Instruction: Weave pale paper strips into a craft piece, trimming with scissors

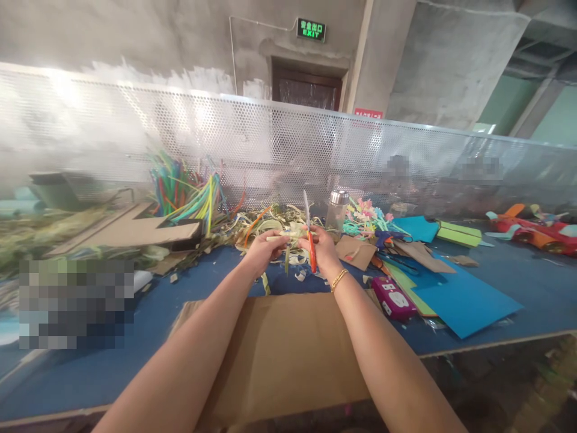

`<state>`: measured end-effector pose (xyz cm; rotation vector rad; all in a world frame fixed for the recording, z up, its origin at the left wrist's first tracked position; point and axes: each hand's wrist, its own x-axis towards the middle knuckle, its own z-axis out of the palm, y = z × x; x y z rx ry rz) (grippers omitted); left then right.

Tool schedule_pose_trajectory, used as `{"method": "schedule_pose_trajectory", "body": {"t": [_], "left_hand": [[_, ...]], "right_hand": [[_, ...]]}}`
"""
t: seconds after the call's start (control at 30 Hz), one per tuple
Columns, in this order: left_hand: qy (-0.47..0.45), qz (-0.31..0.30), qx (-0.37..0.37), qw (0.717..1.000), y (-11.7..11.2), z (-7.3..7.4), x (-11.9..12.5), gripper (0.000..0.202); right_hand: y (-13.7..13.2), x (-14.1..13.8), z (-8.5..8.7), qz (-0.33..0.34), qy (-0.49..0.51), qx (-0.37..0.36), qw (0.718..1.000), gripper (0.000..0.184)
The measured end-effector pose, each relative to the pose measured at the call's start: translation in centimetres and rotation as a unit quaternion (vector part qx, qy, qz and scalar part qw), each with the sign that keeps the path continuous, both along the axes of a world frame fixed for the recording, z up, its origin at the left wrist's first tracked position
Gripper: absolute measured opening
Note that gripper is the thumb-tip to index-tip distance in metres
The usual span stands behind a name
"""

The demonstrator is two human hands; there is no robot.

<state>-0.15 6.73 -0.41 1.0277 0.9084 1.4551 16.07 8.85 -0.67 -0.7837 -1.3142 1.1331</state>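
Note:
Both my arms reach forward over a sheet of brown cardboard (293, 355) at the table's front edge. My left hand (262, 251) is closed, pinching one side of a pale yellow-green paper strip (294, 231). The strip stretches across to my right hand (323, 248), whose fingers also meet it. Red-handled scissors (312, 251) rest in my right hand with the blades pointing up and away. Just beyond my hands lies a heap of pale cut strips and scraps (256, 224). Parts of the strip are hidden by my fingers.
Coloured pipe cleaners (180, 186) and a cut cardboard piece (121, 228) lie left. To the right are a clear bottle (337, 210), paper flowers (367, 213), a purple packet (393, 298), blue sheets (469, 300) and a red toy vehicle (532, 233). A perforated metal screen (252, 138) stands behind.

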Motion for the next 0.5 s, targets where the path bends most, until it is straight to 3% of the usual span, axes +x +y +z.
{"method": "schedule_pose_trajectory", "body": {"t": [0.3,0.5], "left_hand": [[-0.010,-0.027,-0.015,0.999,-0.07,0.28,0.03,0.032],[-0.106,0.042,-0.004,0.993,0.26,0.72,-0.62,0.032]], "right_hand": [[-0.54,-0.02,0.53,0.000,0.019,-0.006,1.000,0.050],[-0.25,0.16,0.56,-0.042,0.065,-0.031,0.997,0.053]]}}
